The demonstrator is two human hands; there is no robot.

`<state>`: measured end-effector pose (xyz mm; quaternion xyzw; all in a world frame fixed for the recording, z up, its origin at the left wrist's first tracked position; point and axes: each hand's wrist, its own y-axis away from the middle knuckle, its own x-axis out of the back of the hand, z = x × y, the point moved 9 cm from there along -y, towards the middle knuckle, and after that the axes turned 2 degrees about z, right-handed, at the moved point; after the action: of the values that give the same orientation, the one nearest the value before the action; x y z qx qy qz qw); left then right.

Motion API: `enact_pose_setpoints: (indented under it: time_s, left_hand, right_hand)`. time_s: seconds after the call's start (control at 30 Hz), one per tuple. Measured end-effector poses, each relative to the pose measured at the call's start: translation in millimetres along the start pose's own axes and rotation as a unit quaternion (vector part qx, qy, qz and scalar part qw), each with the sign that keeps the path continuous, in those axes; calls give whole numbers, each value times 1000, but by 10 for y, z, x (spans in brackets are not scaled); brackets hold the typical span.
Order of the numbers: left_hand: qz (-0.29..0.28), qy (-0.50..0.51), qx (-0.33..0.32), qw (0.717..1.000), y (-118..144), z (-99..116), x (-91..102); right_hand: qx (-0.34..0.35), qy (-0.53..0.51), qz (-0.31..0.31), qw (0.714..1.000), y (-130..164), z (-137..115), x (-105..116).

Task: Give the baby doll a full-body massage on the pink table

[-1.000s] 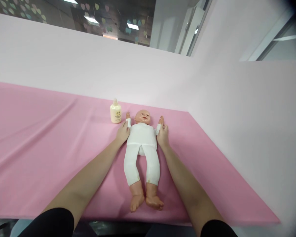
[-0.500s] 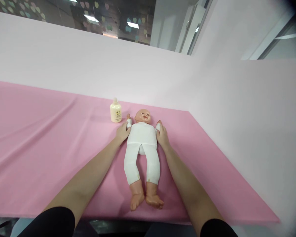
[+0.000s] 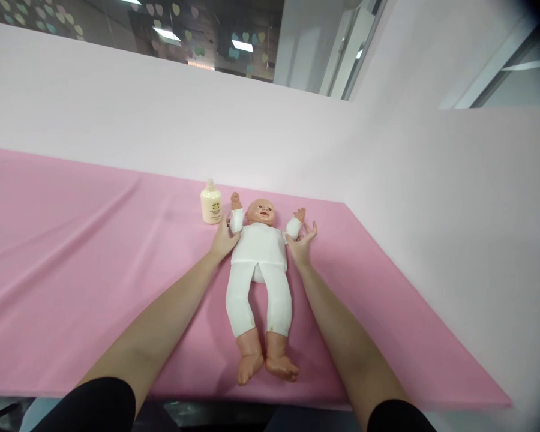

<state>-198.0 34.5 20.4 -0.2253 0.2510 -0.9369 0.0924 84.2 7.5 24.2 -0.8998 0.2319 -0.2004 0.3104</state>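
A baby doll in white clothes lies on its back, head at the far end and feet toward me. Both its arms are bent upward beside the head. My left hand is at the doll's arm on the left, thumb and fingers apart around the white sleeve. On the other side, my right hand has its fingers spread, the thumb against the doll's other sleeve. Neither hand looks closed around an arm. A cream-coloured bottle with a small face printed on it stands left of the doll's head.
The pink cover of the table has long creases on the left. A white wall rises behind it, with another on the right. Above the back wall is a window with heart stickers and reflected lights.
The doll's forearms have swung up toward its head, the one on the right also outward. My right hand's fingers have spread from around the arm; my left hand's grasp has loosened.
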Motion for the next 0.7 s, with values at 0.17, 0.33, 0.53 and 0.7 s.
enact_pose_setpoints:
  time_s: [0.17,0.33,0.53,0.7]
  left_hand:
    - [18,-7,-140,990,96,395,62]
    - [-54,-50,-232,970,186,584,-50]
    - [-49,-17,-179,982,142,452,-67]
    - [99,148,-18,984,-1,31,185]
  right_hand:
    - [-25,-138,23,990,24,-114,94]
    - [114,-24,-142,983,146,-434,-151]
    - [60,-42,-137,988,139,-364,-177]
    - [-96,-141,44,984,-26,77,154]
